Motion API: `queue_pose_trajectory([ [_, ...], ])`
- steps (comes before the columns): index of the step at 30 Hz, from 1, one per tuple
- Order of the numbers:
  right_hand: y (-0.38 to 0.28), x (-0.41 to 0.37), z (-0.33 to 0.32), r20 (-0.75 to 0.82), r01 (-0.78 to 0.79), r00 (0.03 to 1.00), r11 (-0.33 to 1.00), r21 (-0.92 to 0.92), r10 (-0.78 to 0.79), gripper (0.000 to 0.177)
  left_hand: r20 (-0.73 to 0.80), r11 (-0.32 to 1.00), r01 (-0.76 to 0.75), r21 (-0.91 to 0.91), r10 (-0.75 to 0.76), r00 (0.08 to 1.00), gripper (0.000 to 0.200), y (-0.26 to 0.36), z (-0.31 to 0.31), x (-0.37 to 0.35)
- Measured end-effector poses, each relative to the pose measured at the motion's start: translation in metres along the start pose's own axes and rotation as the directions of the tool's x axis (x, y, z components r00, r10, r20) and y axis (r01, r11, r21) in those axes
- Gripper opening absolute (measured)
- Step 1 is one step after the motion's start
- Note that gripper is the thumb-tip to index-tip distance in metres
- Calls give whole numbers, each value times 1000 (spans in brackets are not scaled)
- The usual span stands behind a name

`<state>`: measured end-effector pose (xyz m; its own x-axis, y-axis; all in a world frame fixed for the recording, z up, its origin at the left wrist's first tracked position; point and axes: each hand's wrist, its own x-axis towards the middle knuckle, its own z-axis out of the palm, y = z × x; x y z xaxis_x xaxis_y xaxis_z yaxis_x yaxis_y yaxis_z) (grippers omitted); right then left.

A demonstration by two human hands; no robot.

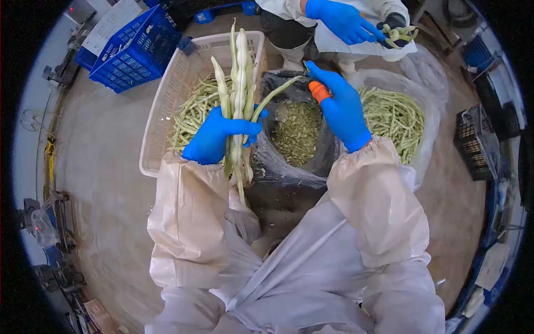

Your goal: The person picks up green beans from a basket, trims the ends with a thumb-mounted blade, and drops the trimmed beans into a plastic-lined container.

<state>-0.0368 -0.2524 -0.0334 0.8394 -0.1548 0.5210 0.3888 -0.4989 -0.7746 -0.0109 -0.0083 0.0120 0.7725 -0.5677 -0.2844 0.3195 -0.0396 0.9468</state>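
My left hand (pixel 214 138), in a blue glove, grips a bunch of pale bean pods (pixel 239 83) held upright over the edge of a white basket (pixel 167 106). One pod bends from that bunch across to my right hand (pixel 342 108). My right hand, also blue-gloved, holds a small orange-handled tool (pixel 319 91) against the tip of that pod. Both hands are above a black-lined bag of bean trimmings (pixel 297 131).
The white basket holds green beans (pixel 192 114). A clear bag of trimmed beans (pixel 392 117) lies right. Another person's blue-gloved hands (pixel 342 21) hold beans at the top. A blue crate (pixel 133 50) sits far left, a black crate (pixel 477 142) at right.
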Motion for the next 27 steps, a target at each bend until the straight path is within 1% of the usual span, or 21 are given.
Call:
queue_pose_trajectory([
  [3,6,2,2,5,156,988,984,-83,-156,35,38,1000,18,-7,-18,999,39,1,1,-2],
  [6,10,1,3,54,153,988,981,-122,-148,36,66,999,27,-29,-25,997,40,2,0,-3],
  [9,8,1,5,37,144,989,981,-133,-140,36,91,996,49,-72,-42,995,40,3,-3,-5],
  [12,4,3,6,36,93,995,988,-126,-89,35,112,990,76,-119,-62,992,38,4,-5,-6],
  [15,-4,4,3,94,72,994,987,-141,-59,40,133,988,70,-137,-52,990,38,3,-7,-6],
  [18,6,3,6,71,152,987,978,-143,-143,30,126,983,61,-173,-39,991,39,4,-6,-9],
  [21,5,2,8,50,141,990,970,-199,-134,23,136,975,59,-212,-30,990,40,2,-8,-8],
  [24,9,1,7,72,83,995,974,-210,-69,18,171,967,60,-249,-17,985,40,-1,-12,-6],
  [26,9,0,9,65,58,997,984,-168,-47,17,210,958,75,-276,-16,977,41,-2,-15,-4],
  [27,9,0,9,62,45,997,988,-147,-36,17,205,953,81,-293,-20,978,42,-4,-16,-4],
])
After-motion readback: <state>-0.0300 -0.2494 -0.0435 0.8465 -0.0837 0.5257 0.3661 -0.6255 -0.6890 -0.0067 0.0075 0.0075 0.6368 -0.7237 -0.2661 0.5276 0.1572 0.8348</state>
